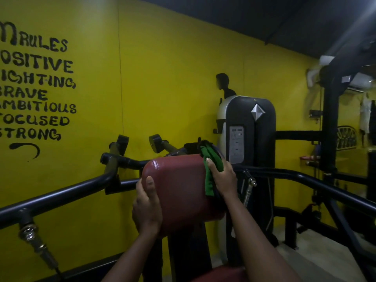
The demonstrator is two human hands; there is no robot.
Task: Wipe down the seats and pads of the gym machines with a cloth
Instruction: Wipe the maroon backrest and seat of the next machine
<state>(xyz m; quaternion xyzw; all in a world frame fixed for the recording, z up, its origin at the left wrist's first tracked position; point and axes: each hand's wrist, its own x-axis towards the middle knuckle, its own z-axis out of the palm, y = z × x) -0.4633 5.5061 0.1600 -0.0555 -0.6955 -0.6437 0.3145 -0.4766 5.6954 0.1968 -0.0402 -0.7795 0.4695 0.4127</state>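
A dark red chest pad (pixel 179 186) stands upright on a black gym machine in front of me. My left hand (pixel 147 208) grips the pad's left edge, thumb on its front face. My right hand (pixel 222 177) holds a green cloth (pixel 210 169) against the pad's right edge; the cloth drapes over the top right corner and hangs down the side. Part of a red seat (pixel 225 274) shows at the bottom, between my forearms.
Black machine arms (pixel 61 193) run out left and right of the pad, with handles (pixel 160 143) behind it. The weight stack housing (pixel 251 135) stands right behind. A yellow wall (pixel 162 78) with black lettering is close on the left. More black frames (pixel 329 119) stand at right.
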